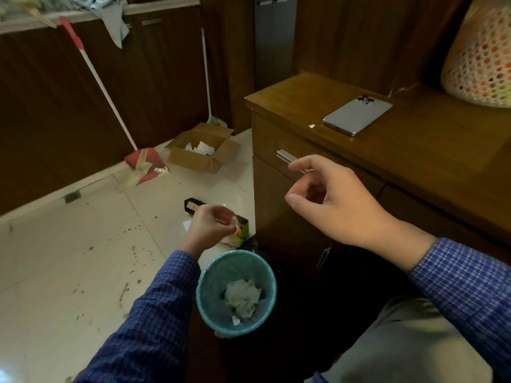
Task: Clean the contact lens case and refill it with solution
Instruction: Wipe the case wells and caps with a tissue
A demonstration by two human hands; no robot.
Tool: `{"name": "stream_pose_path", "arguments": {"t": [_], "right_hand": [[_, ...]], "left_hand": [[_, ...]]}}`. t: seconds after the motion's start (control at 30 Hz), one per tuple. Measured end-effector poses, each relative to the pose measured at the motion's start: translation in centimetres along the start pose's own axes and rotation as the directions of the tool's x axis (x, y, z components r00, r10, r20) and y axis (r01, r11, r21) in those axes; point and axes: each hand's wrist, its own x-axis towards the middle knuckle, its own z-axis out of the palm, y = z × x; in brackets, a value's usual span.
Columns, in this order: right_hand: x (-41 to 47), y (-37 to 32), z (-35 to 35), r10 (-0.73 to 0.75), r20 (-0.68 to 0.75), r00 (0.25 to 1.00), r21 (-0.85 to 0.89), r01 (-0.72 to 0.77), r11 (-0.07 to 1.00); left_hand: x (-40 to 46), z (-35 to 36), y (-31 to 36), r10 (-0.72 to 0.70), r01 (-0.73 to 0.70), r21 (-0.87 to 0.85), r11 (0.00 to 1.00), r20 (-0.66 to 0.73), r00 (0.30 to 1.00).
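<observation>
My left hand (211, 223) hovers just beyond the far rim of a teal waste bin (203, 286) and pinches a small pale pink and orange object (236, 227), partly hidden by my fingers; it looks like the contact lens case. A crumpled white tissue (242, 298) lies inside the bin. My right hand (337, 205) hangs in the air in front of the wooden cabinet's drawer handle (286, 156), with its fingers loosely curled and nothing in them. No solution bottle is in view.
A silver phone (356, 114) lies face down on the wooden cabinet (414, 150) beside a netted cushion (481, 51). On the tiled floor are an open cardboard box (203, 150), a red dustpan (145, 161), and small packages (193, 207) behind my left hand.
</observation>
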Motion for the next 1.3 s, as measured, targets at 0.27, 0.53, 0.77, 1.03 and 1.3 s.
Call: {"name": "stream_pose_path", "arguments": {"t": [0.27, 0.53, 0.77, 1.03, 1.3], "right_hand": [[-1.6, -1.2, -7.7, 0.008, -0.147, 0.989, 0.004, -0.007, 1.000], [-6.6, -1.9, -17.3, -0.021, -0.372, 0.928, 0.007, 0.025, 1.000], [-13.4, 1.1, -23.4, 0.032, -0.552, 0.833, 0.046, -0.007, 0.999], [-18.5, 6.0, -28.8, 0.109, -0.668, 0.737, 0.044, -0.107, 0.993], [-21.9, 12.8, -33.3, 0.232, -0.622, 0.748, 0.025, -0.277, 0.961]], "left_hand": [[-2.0, -2.4, 16.4, 0.343, -0.131, -0.862, 0.490, 0.052, 0.938], [-5.6, 6.9, 31.5, 0.602, -0.090, -0.912, 0.400, 0.187, 0.776], [-9.3, 16.2, 38.1, 0.615, -0.029, -0.867, 0.497, 0.328, 0.717], [-10.1, 24.7, 41.9, 0.636, -0.067, -0.782, 0.620, 0.451, 0.626], [-8.0, 30.7, 45.0, 0.629, -0.389, -0.494, 0.777, 0.595, 0.501]]}}
